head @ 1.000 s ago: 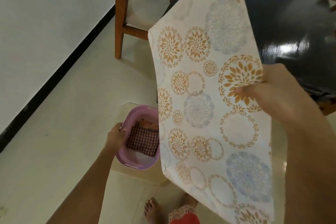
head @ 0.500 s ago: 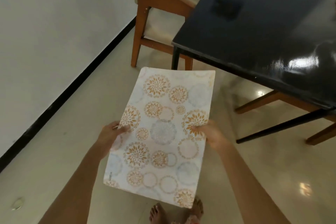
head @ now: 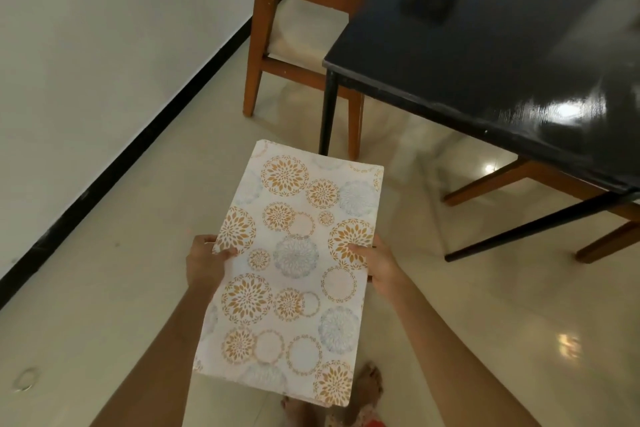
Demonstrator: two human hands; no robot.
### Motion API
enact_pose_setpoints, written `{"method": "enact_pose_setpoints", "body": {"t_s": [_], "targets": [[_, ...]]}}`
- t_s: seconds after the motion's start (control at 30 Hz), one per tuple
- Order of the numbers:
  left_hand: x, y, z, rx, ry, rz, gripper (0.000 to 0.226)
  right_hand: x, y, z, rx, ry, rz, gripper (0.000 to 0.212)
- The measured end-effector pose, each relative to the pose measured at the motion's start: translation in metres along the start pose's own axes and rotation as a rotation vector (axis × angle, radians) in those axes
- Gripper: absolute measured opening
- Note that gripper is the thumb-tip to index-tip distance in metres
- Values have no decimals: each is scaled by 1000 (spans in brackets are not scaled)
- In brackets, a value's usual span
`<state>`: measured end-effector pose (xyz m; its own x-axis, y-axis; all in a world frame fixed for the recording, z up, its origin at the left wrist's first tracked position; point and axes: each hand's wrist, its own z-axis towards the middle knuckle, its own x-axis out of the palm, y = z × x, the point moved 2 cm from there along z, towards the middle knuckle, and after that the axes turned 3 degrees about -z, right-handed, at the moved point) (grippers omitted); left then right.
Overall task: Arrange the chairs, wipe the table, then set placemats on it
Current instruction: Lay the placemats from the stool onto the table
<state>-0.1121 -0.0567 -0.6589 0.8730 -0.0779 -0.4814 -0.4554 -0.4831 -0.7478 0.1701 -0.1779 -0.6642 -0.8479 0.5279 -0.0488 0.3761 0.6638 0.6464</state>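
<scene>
Only one placemat is in view, a pale sheet printed with orange and grey-blue floral circles, and it is held in the air above the cream tiled floor, short of the table and not touching it. Two hands carry it. The left hand grips the mat's left long edge, thumb lying over the printed face and the remaining fingers hidden beneath. The right hand holds the opposite long edge at about the same height, its thumb likewise pressed on top, the other fingers tucked under the sheet. Both forearms reach forward and slightly inward from the lower corners of the view, so the mat lies nearly flat between them with a short end pointing away from the person.

One black glossy table fills the upper right, its near corner well beyond the mat's far edge; a dark rectangular patch shows on its top. One wooden chair with a pale seat stands at the table's left side, partly pushed under it. Further wooden legs of another chair show beneath the table at the right. Two bare feet appear below the mat's near edge. A white wall with a black skirting runs along the left.
</scene>
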Motion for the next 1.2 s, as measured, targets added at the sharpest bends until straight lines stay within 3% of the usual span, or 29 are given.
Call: {"method": "enact_pose_setpoints", "body": {"t_s": [0.1, 0.2, 0.27, 0.5, 0.73, 0.93, 1.1, 1.2], "targets": [[4, 2, -1, -2, -5, 27, 43, -2, -9, -2, -1, -95, -27, 20], [6, 3, -2, -2, -3, 51, 41, 2, -15, -12, -39, -303, -90, 4], [7, 1, -3, 3, -10, 51, 41, 6, -17, -19, -69, -378, -139, 7], [5, -5, -4, 35, -6, 87, 47, 15, -25, -27, 11, -436, -115, 30], [5, -8, -2, 59, 11, 152, 58, 14, -23, -28, 50, -537, -182, 17], [6, -5, 2, 69, 11, 149, 56, 8, -24, -27, -2, -617, -266, 28], [5, -5, 0, 61, 33, 170, 62, 14, -25, -29, -115, -699, -286, 18], [2, -8, -3, 87, 41, 234, 70, 18, -25, -37, -249, -701, -171, 11]]}}
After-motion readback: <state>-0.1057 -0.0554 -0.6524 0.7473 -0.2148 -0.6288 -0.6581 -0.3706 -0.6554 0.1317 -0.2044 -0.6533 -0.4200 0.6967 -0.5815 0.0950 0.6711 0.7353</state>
